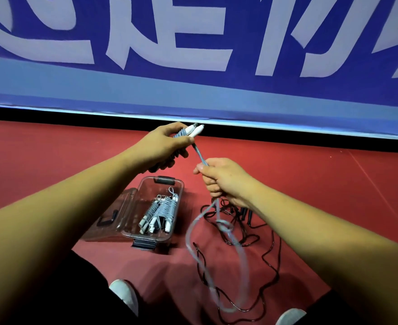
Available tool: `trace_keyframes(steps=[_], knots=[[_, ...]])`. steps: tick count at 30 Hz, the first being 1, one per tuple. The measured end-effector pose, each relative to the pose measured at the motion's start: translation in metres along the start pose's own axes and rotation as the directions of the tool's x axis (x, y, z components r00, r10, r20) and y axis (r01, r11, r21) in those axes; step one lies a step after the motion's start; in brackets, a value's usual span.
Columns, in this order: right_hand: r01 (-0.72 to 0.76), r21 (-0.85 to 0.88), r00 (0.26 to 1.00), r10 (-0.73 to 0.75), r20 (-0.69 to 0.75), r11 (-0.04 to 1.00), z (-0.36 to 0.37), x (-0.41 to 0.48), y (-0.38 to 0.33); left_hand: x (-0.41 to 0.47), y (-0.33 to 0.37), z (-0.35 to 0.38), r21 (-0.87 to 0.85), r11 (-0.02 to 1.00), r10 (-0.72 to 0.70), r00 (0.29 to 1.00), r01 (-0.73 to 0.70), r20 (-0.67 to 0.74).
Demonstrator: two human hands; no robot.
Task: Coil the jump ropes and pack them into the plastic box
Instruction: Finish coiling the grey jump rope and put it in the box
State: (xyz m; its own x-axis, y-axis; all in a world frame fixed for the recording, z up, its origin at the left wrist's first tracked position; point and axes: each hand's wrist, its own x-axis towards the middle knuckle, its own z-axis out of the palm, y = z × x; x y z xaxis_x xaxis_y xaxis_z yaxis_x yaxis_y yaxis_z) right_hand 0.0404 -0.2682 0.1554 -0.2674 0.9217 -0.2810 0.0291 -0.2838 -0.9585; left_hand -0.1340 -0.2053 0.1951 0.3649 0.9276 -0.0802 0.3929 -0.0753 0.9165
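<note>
**Fingers clamped on blue jump rope**

Left hand grips the white handles and the coils wound on them. Right hand, just below, pinches the taut rope. Beneath the left fingers stands the open plastic box with coiled ropes. Black jump ropes lie tangled under the right fingers.

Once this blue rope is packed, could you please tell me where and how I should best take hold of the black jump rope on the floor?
Grip the black handles, which lie close together at the tangle's far edge, just beyond the right hand. Come down from above and close round both. They are rigid, while the cord sprawls in loose loops that would likely snarl.
</note>
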Motion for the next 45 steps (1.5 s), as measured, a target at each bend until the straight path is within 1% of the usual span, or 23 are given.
trace_keyframes(steps=[2, 4, 6, 8, 10, 12, 13, 15, 17, 18, 20, 22, 23, 24, 25, 26, 28, 31, 33, 37, 42, 45], knots=[[-0.004, -0.148, 1.000, 0.002, -0.011, 0.989, -0.003, 0.001, -0.004, 0.002, -0.007, -0.005, 0.157, 0.987, 0.015, 1.000, -0.015, -0.004], [-0.018, -0.291, 1.000, 0.022, 0.009, 0.956, -0.004, -0.002, -0.006, 0.006, -0.011, -0.005, 0.384, 0.923, 0.050, 0.998, -0.037, -0.025], [0.006, -0.450, 1.000, 0.000, 0.014, 0.893, -0.003, -0.006, -0.010, 0.008, -0.014, -0.003, 0.616, 0.786, 0.101, 0.994, -0.050, -0.048], [0.086, -0.622, 0.996, -0.080, 0.037, 0.778, -0.003, -0.009, -0.018, 0.008, -0.018, -0.002, 0.768, 0.640, 0.105, 0.993, -0.031, -0.048], [0.163, -0.736, 0.984, -0.162, 0.073, 0.657, -0.005, -0.010, -0.025, 0.005, -0.020, 0.002, 0.847, 0.531, 0.096, 0.995, -0.043, -0.010], [0.189, -0.796, 0.971, -0.233, 0.063, 0.574, -0.010, -0.010, -0.031, 0.002, -0.017, 0.009, 0.897, 0.425, 0.108, 0.991, -0.122, 0.084], [0.195, -0.808, 0.962, -0.271, 0.045, 0.557, -0.013, -0.009, -0.034, 0.000, -0.014, 0.012, 0.903, 0.394, 0.100, 0.985, -0.169, 0.140], [0.216, -0.821, 0.939, -0.343, 0.027, 0.528, -0.020, -0.008, -0.036, -0.005, -0.009, 0.019, 0.896, 0.373, 0.061, 0.970, -0.241, 0.235], [0.224, -0.825, 0.923, -0.384, 0.009, 0.519, -0.028, -0.007, -0.038, -0.010, -0.003, 0.028, 0.873, 0.396, 0.040, 0.955, -0.285, 0.293], [0.230, -0.820, 0.918, -0.395, 0.005, 0.524, -0.031, -0.006, -0.039, -0.013, 0.000, 0.032, 0.849, 0.444, 0.046, 0.953, -0.287, 0.298], [0.243, -0.792, 0.911, -0.412, -0.012, 0.561, -0.038, -0.006, -0.038, -0.016, 0.005, 0.038, 0.751, 0.602, 0.077, 0.956, -0.272, 0.284], [0.232, -0.728, 0.916, -0.397, -0.060, 0.645, -0.045, -0.008, -0.038, -0.018, 0.007, 0.039, 0.567, 0.780, 0.113, 0.951, -0.265, 0.288], [0.215, -0.691, 0.925, -0.370, -0.082, 0.690, -0.048, -0.008, -0.038, -0.020, 0.009, 0.037, 0.433, 0.862, 0.131, 0.942, -0.262, 0.310], [0.193, -0.641, 0.940, -0.326, -0.095, 0.743, -0.051, -0.009, -0.038, -0.021, 0.011, 0.036, 0.286, 0.926, 0.150, 0.937, -0.245, 0.317], [0.166, -0.570, 0.959, -0.267, -0.097, 0.805, -0.053, -0.009, -0.036, -0.022, 0.014, 0.035, 0.150, 0.963, 0.171, 0.940, -0.223, 0.296], [0.139, -0.491, 0.976, -0.203, -0.080, 0.860, -0.054, -0.010, -0.035, -0.023, 0.017, 0.035, 0.043, 0.978, 0.189, 0.950, -0.206, 0.249], [0.104, -0.364, 0.993, -0.114, -0.007, 0.926, -0.052, -0.010, -0.030, -0.023, 0.024, 0.035, -0.114, 0.979, 0.185, 0.974, -0.171, 0.131], [0.098, -0.221, 0.994, -0.084, 0.075, 0.970, -0.043, -0.006, -0.026, -0.019, 0.027, 0.029, -0.255, 0.961, 0.119, 0.992, -0.106, 0.035], [0.103, -0.188, 0.992, -0.089, 0.085, 0.977, -0.039, -0.005, -0.026, -0.016, 0.024, 0.021, -0.304, 0.950, 0.068, 0.998, -0.069, -0.013], [0.114, -0.216, 0.992, -0.102, 0.069, 0.970, -0.038, -0.002, -0.024, -0.007, 0.018, 0.010, -0.327, 0.944, 0.018, 0.997, -0.043, -0.079], [0.110, -0.385, 0.993, -0.121, -0.004, 0.916, -0.033, -0.002, -0.021, -0.001, 0.016, 0.004, -0.347, 0.938, -0.047, 0.986, -0.012, -0.160], [0.131, -0.500, 0.987, -0.162, -0.019, 0.856, -0.028, -0.004, -0.021, 0.003, 0.013, -0.004, -0.360, 0.933, -0.057, 0.973, -0.028, -0.222]])
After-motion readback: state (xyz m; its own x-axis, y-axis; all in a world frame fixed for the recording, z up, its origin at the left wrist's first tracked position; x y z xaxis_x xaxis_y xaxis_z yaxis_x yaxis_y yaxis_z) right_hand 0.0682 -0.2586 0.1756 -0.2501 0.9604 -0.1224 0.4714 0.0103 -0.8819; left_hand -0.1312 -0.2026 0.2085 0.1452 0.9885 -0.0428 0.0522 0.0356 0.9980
